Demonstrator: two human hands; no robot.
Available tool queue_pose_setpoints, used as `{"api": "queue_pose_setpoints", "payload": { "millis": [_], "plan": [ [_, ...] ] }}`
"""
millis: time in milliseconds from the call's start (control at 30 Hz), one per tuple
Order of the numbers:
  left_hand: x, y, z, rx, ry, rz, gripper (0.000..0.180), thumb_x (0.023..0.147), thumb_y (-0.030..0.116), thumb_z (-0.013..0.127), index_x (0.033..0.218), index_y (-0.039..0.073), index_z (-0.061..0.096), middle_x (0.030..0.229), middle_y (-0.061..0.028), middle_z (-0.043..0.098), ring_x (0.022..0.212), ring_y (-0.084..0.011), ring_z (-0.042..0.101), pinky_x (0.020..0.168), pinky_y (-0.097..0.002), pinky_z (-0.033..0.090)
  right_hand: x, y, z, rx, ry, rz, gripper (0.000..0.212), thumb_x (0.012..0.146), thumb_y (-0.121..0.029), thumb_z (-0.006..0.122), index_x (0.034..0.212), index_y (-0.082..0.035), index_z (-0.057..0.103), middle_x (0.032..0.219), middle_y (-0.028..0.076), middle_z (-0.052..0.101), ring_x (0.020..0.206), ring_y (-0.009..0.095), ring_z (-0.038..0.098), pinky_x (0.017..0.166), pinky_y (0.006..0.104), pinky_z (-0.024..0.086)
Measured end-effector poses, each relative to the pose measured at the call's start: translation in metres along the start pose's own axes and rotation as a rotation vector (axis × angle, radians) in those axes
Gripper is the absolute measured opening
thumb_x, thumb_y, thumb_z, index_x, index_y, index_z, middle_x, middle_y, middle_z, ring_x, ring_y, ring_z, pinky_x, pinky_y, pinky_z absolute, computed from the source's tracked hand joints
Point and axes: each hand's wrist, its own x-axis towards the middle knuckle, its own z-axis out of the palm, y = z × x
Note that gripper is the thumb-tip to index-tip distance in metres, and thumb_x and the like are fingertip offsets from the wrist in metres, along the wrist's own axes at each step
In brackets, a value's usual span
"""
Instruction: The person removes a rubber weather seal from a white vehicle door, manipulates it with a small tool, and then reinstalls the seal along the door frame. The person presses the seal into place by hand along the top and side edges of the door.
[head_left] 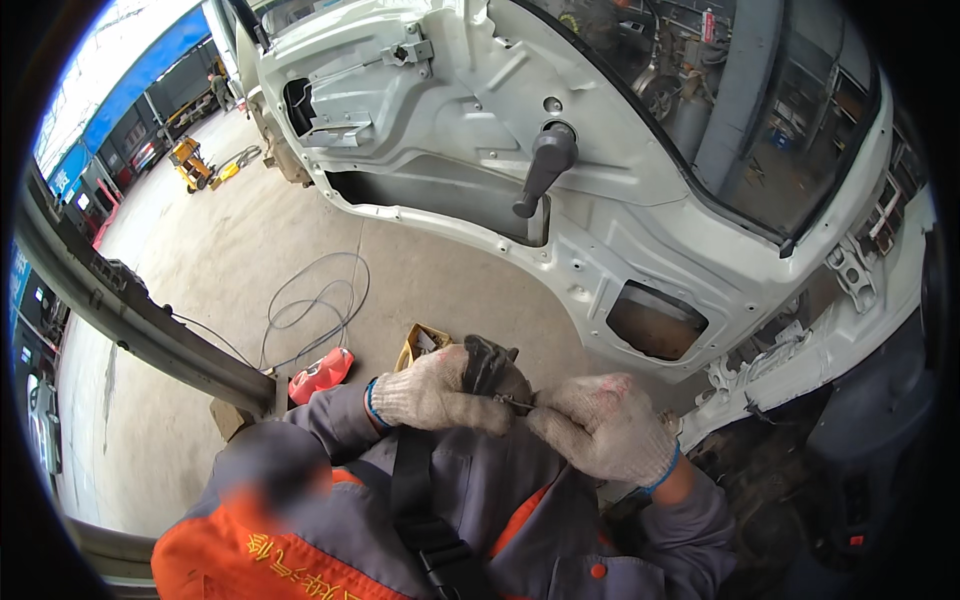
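Observation:
My left hand (pixel 432 393), in a whitish knit work glove with a blue cuff, is closed round a dark, curved black part (pixel 497 370) in front of my chest. My right hand (pixel 610 428), gloved the same way with a reddish stain on it, pinches at a small thin metal piece (pixel 517 403) between the two hands. That piece lies against the lower side of the black part; its exact kind is too small to tell. Beyond my hands stands a pale vehicle door (pixel 450 110) with its inner panel bare and a black window crank (pixel 548 165) on it.
An open box of small parts (pixel 424 343) and a red bag-like item (pixel 322 376) lie on the concrete floor, near a coiled hose (pixel 318 305). A door-frame pillar (pixel 150 315) runs along the left. Farther off are a yellow machine (pixel 190 165) and a person (pixel 219 90).

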Motion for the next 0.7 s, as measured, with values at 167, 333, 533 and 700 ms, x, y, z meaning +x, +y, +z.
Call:
{"api": "queue_pose_setpoints", "payload": {
  "millis": [167, 333, 533, 700],
  "plan": [
    [-0.002, -0.01, -0.004, 0.022, -0.118, -0.006, 0.032, 0.086, 0.019, 0.082, 0.11, 0.002, 0.072, 0.098, -0.0075, 0.072, 0.092, -0.0185, 0.068, 0.082, -0.0342, 0.056, 0.004, 0.003, -0.006, 0.178, -0.215, -0.048, 0.021, 0.096, -0.021, 0.067, 0.09, -0.001, 0.07, 0.08, 0.016, 0.07, 0.074, 0.035, 0.07, 0.065, 0.041, 0.054],
    [0.002, -0.01, -0.001, 0.066, -0.133, 0.028, 0.037, 0.082, 0.024, 0.088, 0.104, -0.001, 0.071, 0.099, -0.012, 0.073, 0.09, -0.0211, 0.07, 0.078, -0.0359, 0.057, 0.005, -0.004, -0.005, 0.382, -0.316, 0.118, 0.028, 0.102, -0.024, 0.06, 0.09, 0.0, 0.069, 0.072, 0.014, 0.068, 0.066, 0.029, 0.069, 0.062, 0.0393, 0.053],
    [-0.003, -0.015, -0.007, -0.263, -0.156, -0.119, 0.044, 0.08, 0.025, 0.09, 0.108, -0.002, 0.07, 0.097, -0.0093, 0.074, 0.087, -0.0166, 0.07, 0.073, -0.0322, 0.058, 0.003, -0.008, -0.005, 0.329, -0.221, 0.123, 0.03, 0.103, -0.025, 0.059, 0.088, 0.0, 0.069, 0.065, 0.012, 0.066, 0.061, 0.026, 0.068, 0.059, 0.0375, 0.052],
    [-0.003, -0.011, -0.006, -0.169, -0.091, -0.118, 0.043, 0.079, 0.024, 0.091, 0.107, -0.002, 0.071, 0.096, -0.0087, 0.073, 0.088, -0.0166, 0.07, 0.077, -0.0319, 0.057, 0.003, -0.011, -0.007, 0.37, -0.262, 0.199, 0.034, 0.104, -0.033, 0.059, 0.095, -0.001, 0.067, 0.075, 0.019, 0.062, 0.073, 0.037, 0.067, 0.067, 0.0428, 0.051]
  ]
}}
